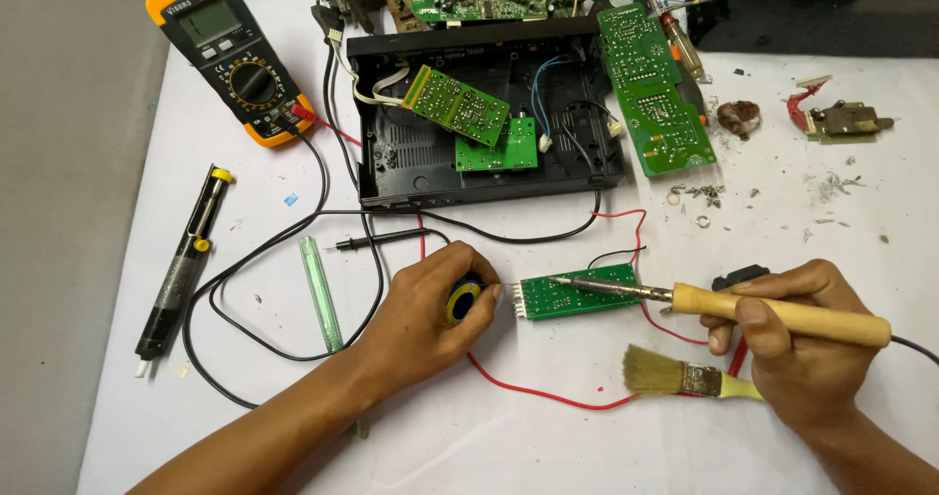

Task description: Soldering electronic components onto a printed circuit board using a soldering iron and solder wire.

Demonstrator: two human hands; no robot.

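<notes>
Head view. The left hand (430, 309), lower centre of the frame, is curled down over a small blue-and-yellow object (464, 301); most of it is hidden under the fingers, so its kind cannot be made out. The hand is nearly closed around it, forearm running in from the lower left edge. The right hand (797, 343), lower right, is closed in a pen-like grip on the wooden handle of a soldering iron (724, 304); its cord is cut off at the right edge. The iron lies nearly level, its tip resting on a small green board (577, 294) at lower centre, between the two hands. Whether the left fingers touch the board's white connector end cannot be told.

A brush (685, 378) lies just below the iron, its handle partly under the right hand. A dark object behind the right knuckles is mostly hidden. A red wire (548, 394) loops under the board and the hands.

Upper centre: an open black case (489, 123) with green boards tilted inside; a long green board (653, 89) leans on its right edge. Upper left: a yellow multimeter (230, 55). Left: a desoldering pump (181, 265) and a pale green tube (321, 294). Upper right: metal scraps, too small to identify. More boards at the top edge are cut off.
</notes>
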